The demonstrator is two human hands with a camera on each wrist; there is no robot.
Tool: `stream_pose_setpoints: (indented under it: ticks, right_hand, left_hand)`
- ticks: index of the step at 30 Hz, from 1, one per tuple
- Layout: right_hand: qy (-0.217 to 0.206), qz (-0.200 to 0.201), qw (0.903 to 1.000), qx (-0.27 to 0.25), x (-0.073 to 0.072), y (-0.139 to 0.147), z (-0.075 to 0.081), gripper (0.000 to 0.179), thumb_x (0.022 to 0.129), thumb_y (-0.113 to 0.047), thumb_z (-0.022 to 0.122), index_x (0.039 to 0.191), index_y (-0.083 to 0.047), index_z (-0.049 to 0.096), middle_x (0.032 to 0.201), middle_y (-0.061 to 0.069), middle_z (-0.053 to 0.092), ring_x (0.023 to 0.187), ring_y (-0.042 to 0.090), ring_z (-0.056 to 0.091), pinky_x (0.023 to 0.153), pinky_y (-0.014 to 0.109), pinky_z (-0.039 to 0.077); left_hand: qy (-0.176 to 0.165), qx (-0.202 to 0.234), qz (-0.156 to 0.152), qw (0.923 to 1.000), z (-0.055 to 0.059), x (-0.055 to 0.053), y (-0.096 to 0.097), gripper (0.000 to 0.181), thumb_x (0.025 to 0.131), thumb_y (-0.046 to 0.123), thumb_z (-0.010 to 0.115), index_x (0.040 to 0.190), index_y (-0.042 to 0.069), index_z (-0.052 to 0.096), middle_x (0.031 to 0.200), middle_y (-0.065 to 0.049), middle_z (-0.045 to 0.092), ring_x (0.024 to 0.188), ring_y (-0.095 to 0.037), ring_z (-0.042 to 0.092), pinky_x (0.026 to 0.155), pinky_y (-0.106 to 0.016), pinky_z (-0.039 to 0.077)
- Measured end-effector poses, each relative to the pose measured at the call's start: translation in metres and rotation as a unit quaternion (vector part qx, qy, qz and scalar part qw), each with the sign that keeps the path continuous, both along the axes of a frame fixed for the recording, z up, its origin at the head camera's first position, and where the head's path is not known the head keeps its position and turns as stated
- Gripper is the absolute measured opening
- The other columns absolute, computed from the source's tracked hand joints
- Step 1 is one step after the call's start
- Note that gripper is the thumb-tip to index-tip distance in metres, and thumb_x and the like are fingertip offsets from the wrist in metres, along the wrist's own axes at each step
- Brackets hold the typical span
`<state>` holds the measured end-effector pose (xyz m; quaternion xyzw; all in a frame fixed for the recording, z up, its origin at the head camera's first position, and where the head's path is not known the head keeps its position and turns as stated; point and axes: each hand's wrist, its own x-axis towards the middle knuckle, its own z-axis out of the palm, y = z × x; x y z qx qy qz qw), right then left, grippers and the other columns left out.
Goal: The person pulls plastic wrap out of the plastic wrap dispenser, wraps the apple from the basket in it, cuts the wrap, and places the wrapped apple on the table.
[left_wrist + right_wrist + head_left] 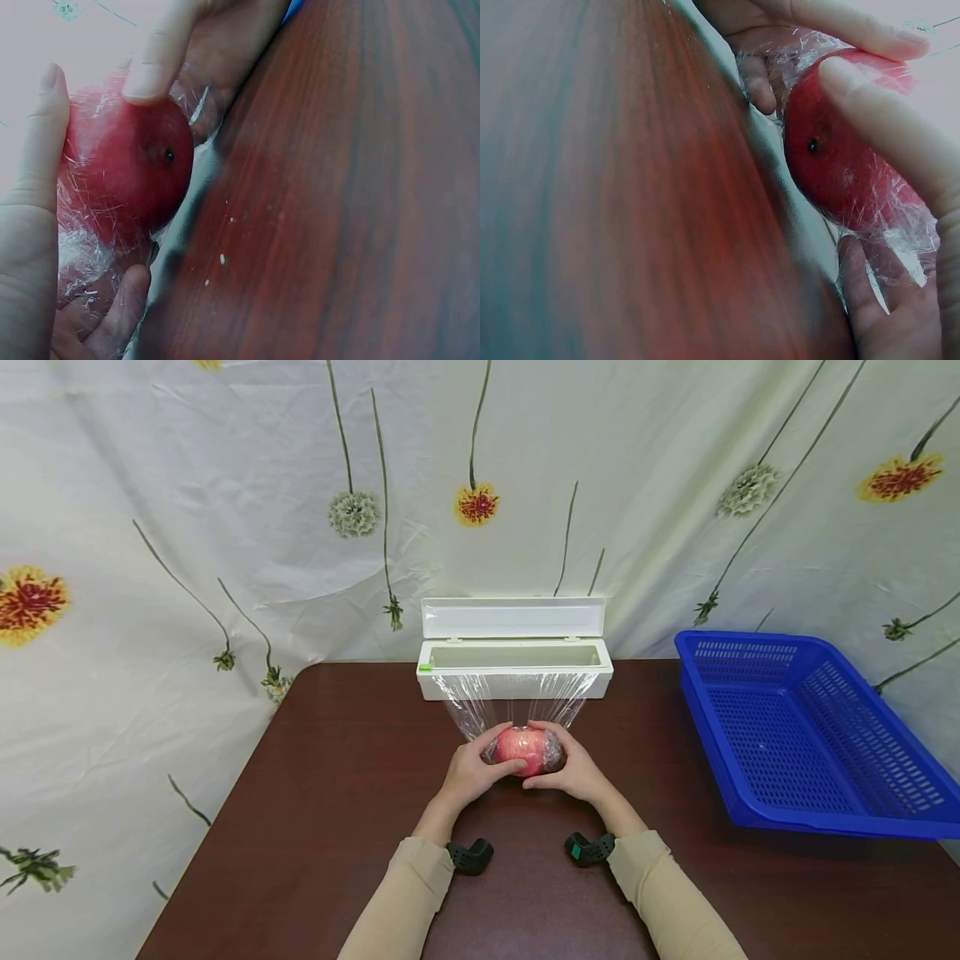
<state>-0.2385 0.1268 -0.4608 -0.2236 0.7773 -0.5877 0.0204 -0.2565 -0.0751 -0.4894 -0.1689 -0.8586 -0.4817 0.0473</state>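
Note:
A red apple (521, 748) with cling film over it is held between both hands at the middle of the table. My left hand (474, 768) grips its left side, thumb on the near face and fingers behind. From the right, my right hand (572, 767) grips it the same way. Crumpled film (82, 259) bunches at the apple's sides, and the apple's dark dimpled end (814, 145) shows in both wrist views. A stretched sheet of cling film (468, 700) runs from the apple back to a white dispenser box (517, 687), whose lid stands up.
A blue plastic basket (780, 718) stands at the right of the dark brown table (337, 810). A small green piece (425, 667) sits at the box's left front corner. Behind the table hangs a flowered cloth (285, 460).

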Motion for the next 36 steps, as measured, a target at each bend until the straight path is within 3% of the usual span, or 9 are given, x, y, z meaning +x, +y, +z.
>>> stream_pose_setpoints:
  ticks: [11, 18, 21, 29, 36]
  right_hand:
    - [-0.003, -0.025, 0.9990, 0.037, 0.002, 0.000, 0.002, 0.072, 0.069, -0.006, 0.082, 0.132, -0.006, 0.047, 0.126, 0.018, 0.051, 0.111, 0.033, 0.050, 0.093, 0.046, 0.043]
    - [-0.005, -0.035, 0.9986, 0.038, -0.015, 0.004, -0.027, 0.074, 0.068, -0.011, 0.085, 0.133, -0.014, 0.049, 0.127, 0.014, 0.052, 0.112, 0.030, 0.051, 0.092, 0.046, 0.044]
    - [-0.003, -0.039, 0.9986, 0.036, -0.017, 0.005, -0.030, 0.073, 0.067, -0.017, 0.086, 0.131, -0.017, 0.050, 0.126, 0.010, 0.053, 0.111, 0.028, 0.052, 0.092, 0.045, 0.044]
    - [0.043, -0.043, 0.9976, 0.032, -0.018, 0.006, -0.033, 0.069, 0.069, -0.030, 0.084, 0.128, -0.018, 0.051, 0.121, 0.009, 0.055, 0.106, 0.027, 0.053, 0.089, 0.048, 0.046]
    - [0.000, -0.049, 0.9982, 0.034, -0.018, 0.007, -0.031, 0.068, 0.070, -0.022, 0.083, 0.129, -0.014, 0.050, 0.125, 0.009, 0.054, 0.113, 0.027, 0.051, 0.095, 0.048, 0.042]
  left_hand:
    - [-0.007, 0.008, 0.029, 0.9995, -0.002, 0.001, 0.001, 0.070, 0.071, 0.049, 0.078, 0.129, 0.017, 0.055, 0.117, -0.007, 0.062, 0.100, -0.022, 0.058, 0.084, -0.042, 0.049]
    - [-0.002, 0.005, 0.050, 0.9988, 0.001, 0.002, 0.002, 0.068, 0.068, 0.052, 0.079, 0.123, 0.016, 0.060, 0.112, -0.007, 0.064, 0.098, -0.024, 0.059, 0.082, -0.043, 0.050]
    - [0.003, 0.003, 0.051, 0.9987, 0.001, 0.002, 0.002, 0.072, 0.068, 0.052, 0.079, 0.127, 0.016, 0.058, 0.118, -0.008, 0.062, 0.103, -0.027, 0.058, 0.085, -0.047, 0.048]
    - [0.017, 0.041, 0.015, 0.9989, -0.002, 0.002, 0.002, 0.078, 0.065, 0.045, 0.084, 0.132, 0.017, 0.053, 0.131, -0.005, 0.053, 0.114, -0.026, 0.051, 0.093, -0.048, 0.044]
    - [0.008, 0.065, -0.019, 0.9977, -0.002, 0.000, 0.003, 0.083, 0.064, 0.037, 0.086, 0.134, 0.015, 0.049, 0.131, -0.004, 0.051, 0.116, -0.024, 0.050, 0.095, -0.047, 0.043]
